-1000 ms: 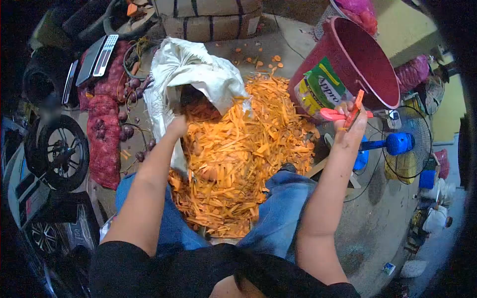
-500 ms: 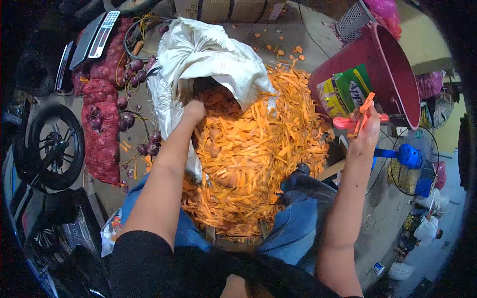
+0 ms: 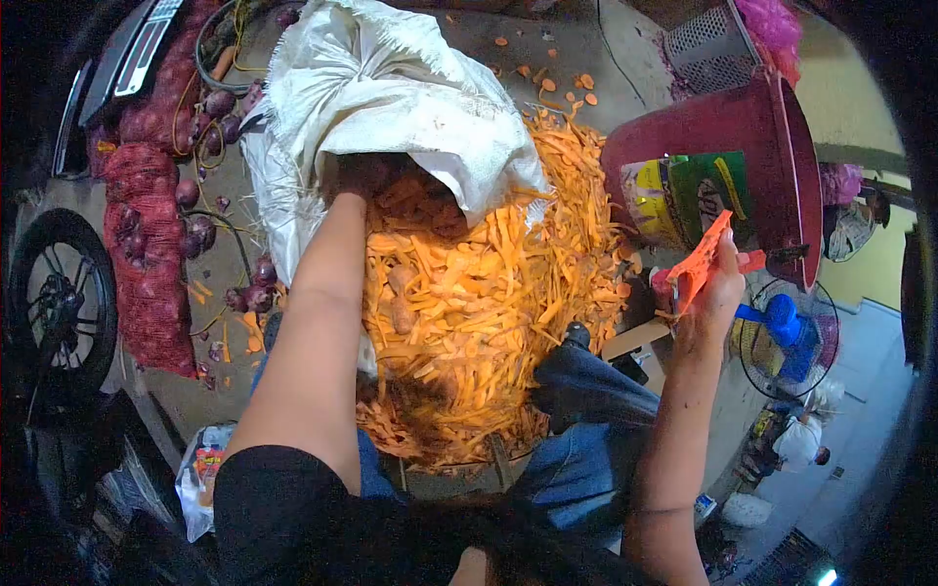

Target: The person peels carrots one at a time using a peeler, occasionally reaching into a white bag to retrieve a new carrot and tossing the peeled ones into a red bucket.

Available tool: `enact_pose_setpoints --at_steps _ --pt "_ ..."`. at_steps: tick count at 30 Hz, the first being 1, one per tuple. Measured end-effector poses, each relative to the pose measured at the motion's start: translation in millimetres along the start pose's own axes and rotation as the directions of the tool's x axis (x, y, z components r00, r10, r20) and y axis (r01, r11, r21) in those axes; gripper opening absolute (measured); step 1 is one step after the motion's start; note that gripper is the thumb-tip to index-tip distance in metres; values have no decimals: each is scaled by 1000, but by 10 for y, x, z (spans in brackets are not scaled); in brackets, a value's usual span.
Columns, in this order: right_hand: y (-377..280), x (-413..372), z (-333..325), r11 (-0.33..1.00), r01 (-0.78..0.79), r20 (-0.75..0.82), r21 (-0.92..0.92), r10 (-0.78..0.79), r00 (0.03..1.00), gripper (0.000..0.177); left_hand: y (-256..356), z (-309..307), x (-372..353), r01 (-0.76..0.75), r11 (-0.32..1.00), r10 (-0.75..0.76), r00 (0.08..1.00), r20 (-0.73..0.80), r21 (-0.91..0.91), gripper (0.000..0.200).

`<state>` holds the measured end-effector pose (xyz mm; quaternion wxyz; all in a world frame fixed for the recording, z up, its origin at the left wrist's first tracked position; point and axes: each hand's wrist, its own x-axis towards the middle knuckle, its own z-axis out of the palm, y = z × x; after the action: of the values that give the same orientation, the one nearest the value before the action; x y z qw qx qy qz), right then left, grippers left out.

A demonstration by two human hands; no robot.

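Observation:
A white woven sack (image 3: pixel 391 98) lies with its mouth facing the pile of orange peelings (image 3: pixel 469 303). My left hand (image 3: pixel 360 181) reaches into the shadowed mouth of the sack; its fingers are hidden there. To the right, above the floor, my right hand (image 3: pixel 721 293) is closed around a red-orange peeler (image 3: pixel 699 266), beside the maroon bucket. A brownish-orange carrot (image 3: pixel 402 298) rests on the peelings below the sack's mouth.
The maroon bucket (image 3: pixel 703 166) lies tipped at the right, near a grey basket (image 3: pixel 711 51). Red net bags of onions (image 3: pixel 147 259) and a black wheel (image 3: pixel 63 298) are at the left. A wire-guarded fan (image 3: pixel 789 337) stands lower right. People sit farther off.
My left hand has gone deeper into the sack. My right hand has turned with the peeler and sits slightly lower. The whole view has shifted, with the onion bags farther left.

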<state>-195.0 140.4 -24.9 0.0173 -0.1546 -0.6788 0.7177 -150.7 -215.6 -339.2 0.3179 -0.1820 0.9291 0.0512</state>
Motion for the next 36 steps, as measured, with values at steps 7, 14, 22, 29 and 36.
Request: enact_pose_setpoints --at_steps 7,14,22,29,36 --pt "72 256 -12 1000 -15 23 -15 16 1000 15 -66 118 158 18 1000 -17 999 50 -14 39" --pt "99 388 9 997 -26 27 -75 28 999 16 -111 194 271 30 1000 -29 996 86 -8 38" --pt "99 415 44 998 -18 30 -58 20 999 17 -146 114 247 8 1000 -6 992 126 -21 37" --pt "66 329 -40 1000 -7 107 -10 8 994 16 -169 -160 65 -24 996 38 985 166 -88 37" --pt "-47 130 -161 970 -102 51 221 93 994 16 -243 -642 -426 190 573 239 891 385 -797 37"
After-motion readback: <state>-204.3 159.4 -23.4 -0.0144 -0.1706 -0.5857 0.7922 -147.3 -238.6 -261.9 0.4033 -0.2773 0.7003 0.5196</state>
